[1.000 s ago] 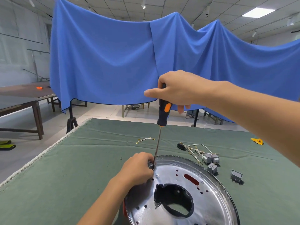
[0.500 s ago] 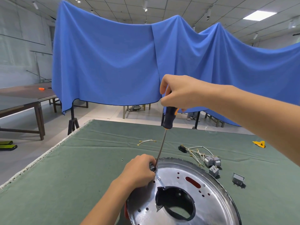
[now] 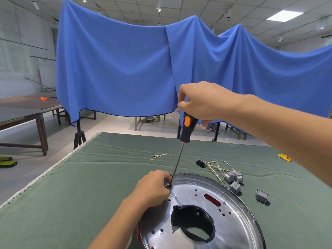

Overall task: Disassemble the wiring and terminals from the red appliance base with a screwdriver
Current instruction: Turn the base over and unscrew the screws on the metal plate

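So my right hand [image 3: 201,101] was wrapped around the top of the screwdriver [image 3: 186,127], fingers curled on the black-and-orange handle, shaft angling down to the far-left rim of the appliance base [image 3: 206,212]. My left hand [image 3: 152,189] was curled at that same spot on the rim, pinching a small dark part right by the tip. Loose wires and terminals [image 3: 221,169] lay just beyond the base, on the green cloth [image 3: 80,186].
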### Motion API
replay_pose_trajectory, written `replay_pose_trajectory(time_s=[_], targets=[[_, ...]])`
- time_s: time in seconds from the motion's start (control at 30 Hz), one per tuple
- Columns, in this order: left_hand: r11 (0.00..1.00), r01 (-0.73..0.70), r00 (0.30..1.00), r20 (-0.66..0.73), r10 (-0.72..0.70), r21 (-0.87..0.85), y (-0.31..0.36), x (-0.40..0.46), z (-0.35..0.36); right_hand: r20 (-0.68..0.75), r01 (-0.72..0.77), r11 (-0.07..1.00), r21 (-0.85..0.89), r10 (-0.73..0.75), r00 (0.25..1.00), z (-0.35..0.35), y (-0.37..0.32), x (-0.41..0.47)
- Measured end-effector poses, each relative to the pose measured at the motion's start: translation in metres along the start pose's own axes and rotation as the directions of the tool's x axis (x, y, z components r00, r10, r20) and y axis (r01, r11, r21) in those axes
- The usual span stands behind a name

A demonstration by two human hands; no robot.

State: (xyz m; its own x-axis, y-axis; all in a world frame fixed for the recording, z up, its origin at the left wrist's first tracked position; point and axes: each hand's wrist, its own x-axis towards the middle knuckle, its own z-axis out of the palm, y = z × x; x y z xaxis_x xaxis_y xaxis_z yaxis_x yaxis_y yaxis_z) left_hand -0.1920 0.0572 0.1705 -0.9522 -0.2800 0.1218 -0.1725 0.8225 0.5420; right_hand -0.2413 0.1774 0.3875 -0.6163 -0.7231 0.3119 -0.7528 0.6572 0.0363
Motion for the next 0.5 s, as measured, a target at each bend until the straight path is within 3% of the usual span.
replay_pose_trajectory(time_s=[0.1,0.23,0.4,0.5], targets=[[1.0,-0.001,1.0,-0.006,0.001,0.013,-0.0007,0.0003,0.0006,0.052,0.036,0.995,0.096,-0.041,0.998,-0.0015,-0.0016,-0.002],[1.0,-0.002,1.0,-0.007,0.003,0.013,-0.002,0.0009,0.0009,0.008,0.003,1.0,-0.019,-0.003,1.0,0.0001,-0.0038,-0.0034],[1.0,-0.004,1.0,-0.011,0.004,0.022,-0.0018,0.0009,0.0013,0.047,0.03,0.992,0.122,-0.036,0.998,-0.0031,-0.0065,-0.0049],[1.0,-0.004,1.0,-0.014,0.004,0.026,-0.0017,0.001,0.0011,-0.012,0.008,0.999,0.052,-0.008,1.0,0.0017,-0.0061,-0.0049]])
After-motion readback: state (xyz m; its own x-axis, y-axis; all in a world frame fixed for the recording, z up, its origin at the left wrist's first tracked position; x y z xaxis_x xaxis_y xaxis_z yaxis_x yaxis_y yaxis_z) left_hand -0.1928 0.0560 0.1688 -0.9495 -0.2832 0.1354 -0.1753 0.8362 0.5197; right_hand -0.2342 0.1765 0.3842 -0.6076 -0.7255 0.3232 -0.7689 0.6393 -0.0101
